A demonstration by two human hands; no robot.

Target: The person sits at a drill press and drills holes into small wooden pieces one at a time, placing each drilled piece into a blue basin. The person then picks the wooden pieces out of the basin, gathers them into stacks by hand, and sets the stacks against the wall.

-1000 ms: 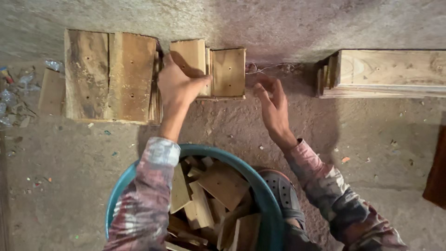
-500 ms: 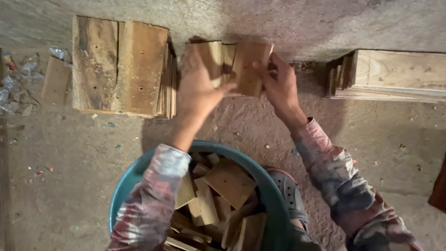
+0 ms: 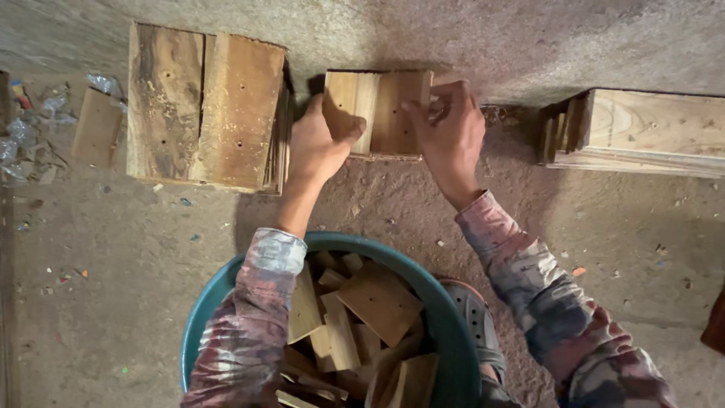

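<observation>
From the head camera, looking down, the left hand [image 3: 321, 147] and the right hand [image 3: 449, 132] both hold a small stack of short, light brown wooden boards [image 3: 377, 113]. The stack sits on the dusty brown dirt floor [image 3: 151, 257], against the grey wall [image 3: 453, 38] just past the fingertips.

The left hand is curled around the left side of the stack, with its thumb on top of the boards. The right hand grips the right side, fingers bent over the top edge. One hand on each side squeezes the pieces together, probably so that their edges line up and the pile stays neat. How many boards are in the stack is hard to see, because the hands cover part of it.

To the left of the left hand is a bigger stack of wide, dark-stained wooden boards [image 3: 204, 109], also on the floor and close to the wall. A single small brown wood piece [image 3: 97, 127] lies further left, near some bits of litter. Far to the right of the right hand is a long stack of pale wooden planks [image 3: 642, 128].

Below both arms, close to the person's body, stands a round teal plastic tub [image 3: 453, 332]. It is full of loose small wood pieces, so they are easy to reach. A dark rubber shoe [image 3: 476, 317] shows beside the tub.
</observation>
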